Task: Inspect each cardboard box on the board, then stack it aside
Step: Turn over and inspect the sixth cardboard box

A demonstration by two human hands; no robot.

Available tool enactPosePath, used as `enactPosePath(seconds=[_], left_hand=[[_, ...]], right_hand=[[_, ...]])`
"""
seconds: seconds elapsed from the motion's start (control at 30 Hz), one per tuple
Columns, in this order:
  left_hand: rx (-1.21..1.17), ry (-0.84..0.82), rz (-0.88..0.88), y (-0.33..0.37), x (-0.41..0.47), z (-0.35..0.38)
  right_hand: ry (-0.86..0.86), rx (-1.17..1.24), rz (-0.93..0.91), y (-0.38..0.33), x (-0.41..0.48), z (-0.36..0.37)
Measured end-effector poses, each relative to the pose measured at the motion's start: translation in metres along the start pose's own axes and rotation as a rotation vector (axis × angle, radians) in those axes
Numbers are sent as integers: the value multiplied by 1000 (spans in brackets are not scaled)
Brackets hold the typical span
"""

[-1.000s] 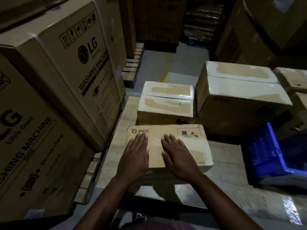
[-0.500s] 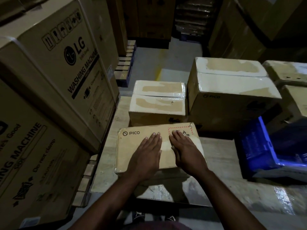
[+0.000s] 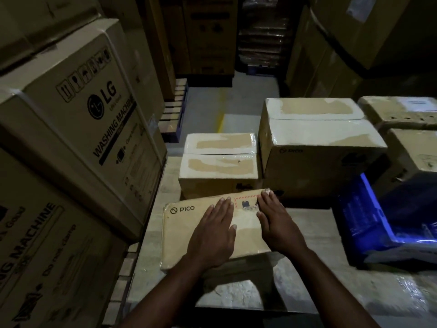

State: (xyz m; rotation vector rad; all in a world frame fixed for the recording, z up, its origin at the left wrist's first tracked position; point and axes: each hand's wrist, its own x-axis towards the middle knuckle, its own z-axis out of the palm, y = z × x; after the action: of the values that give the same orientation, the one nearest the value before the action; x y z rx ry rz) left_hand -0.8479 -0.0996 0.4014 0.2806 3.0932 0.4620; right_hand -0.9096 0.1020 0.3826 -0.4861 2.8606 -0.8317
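Note:
A small brown PICO cardboard box [image 3: 182,230] lies on the pale board [image 3: 307,233] just in front of me. My left hand [image 3: 214,235] lies flat on its top, fingers straight. My right hand [image 3: 277,226] lies flat on the box's right part, fingertips at the far right corner. Behind it stands a taped box [image 3: 218,166], and to the right of that a bigger taped PICO box [image 3: 319,147].
Tall LG washing machine cartons [image 3: 78,129] wall off the left side. A blue plastic crate [image 3: 383,223] sits on the board at right, with more cardboard boxes [image 3: 402,112] behind it. A grey floor aisle [image 3: 227,110] runs ahead between stacks.
Both hands have slid to the right across the box top. The small box has turned a little, its right end now farther from me.

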Motion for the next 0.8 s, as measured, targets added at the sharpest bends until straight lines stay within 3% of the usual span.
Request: enactPosePath(seconds=[0.13, 0.27, 0.37, 0.47, 0.53, 0.7, 0.8], left_hand=[[-3, 31, -48, -2, -3, 3], [-38, 98, -185, -25, -22, -7], [-22, 228, -421, -54, -45, -15], [-290, 291, -738, -73, -59, -15], [-434, 297, -789, -76, -61, -11], [-519, 242, -812, -78, -57, -7], [-601, 190, -830, -68, -48, 2]], right_hand=[[59, 146, 37, -1, -5, -5], [155, 535, 281, 7, -23, -16], [81, 760, 372, 11, -38, -15], [75, 880, 392, 4, -43, -15], [51, 896, 366, -7, -43, -22], [48, 860, 171, -40, -39, -63], [91, 728, 73, -61, -35, -80]])
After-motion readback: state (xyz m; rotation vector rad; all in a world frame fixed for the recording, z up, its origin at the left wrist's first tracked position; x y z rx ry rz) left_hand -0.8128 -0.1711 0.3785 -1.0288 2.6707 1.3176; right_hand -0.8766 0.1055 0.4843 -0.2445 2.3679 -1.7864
